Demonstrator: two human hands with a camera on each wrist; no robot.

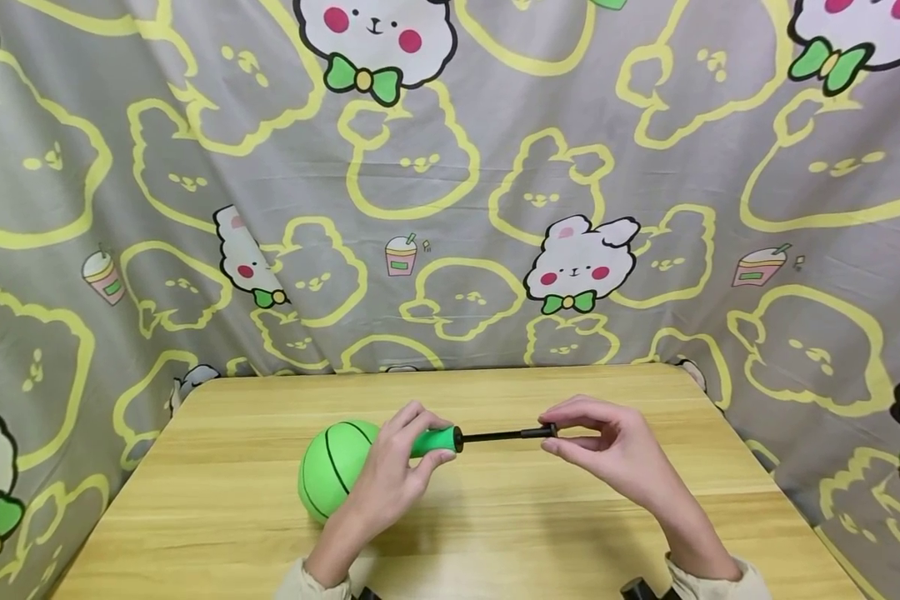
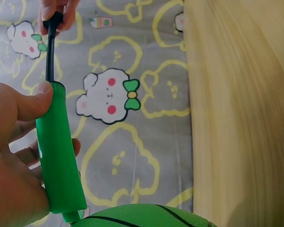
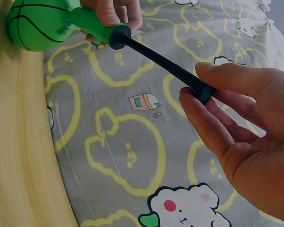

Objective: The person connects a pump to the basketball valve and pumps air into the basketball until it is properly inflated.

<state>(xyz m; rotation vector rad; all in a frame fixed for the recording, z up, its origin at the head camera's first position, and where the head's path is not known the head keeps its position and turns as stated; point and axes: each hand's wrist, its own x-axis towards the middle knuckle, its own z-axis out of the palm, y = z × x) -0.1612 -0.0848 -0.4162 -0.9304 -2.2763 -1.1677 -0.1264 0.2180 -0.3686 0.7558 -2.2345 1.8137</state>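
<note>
Head view: a green pump is gripped by the left hand, its fingers curled round it, and the black handle at the end of the rod is pinched between the thumb and fingers of the right hand. The green ball is seen at the pump's other end, partly hidden by the left hand; whether it is borne by the surface cannot be told. In the left wrist view, the pump's tip is set right at the ball's edge, so the joining of the two can be judged done, though how deep anything is seated is not shown. The rod is drawn well out of the pump, so an outward pull can be counted as made and the inward push as left. A rounded shape is shown by the ball, with no dent visible, but its firmness cannot be judged.
</note>
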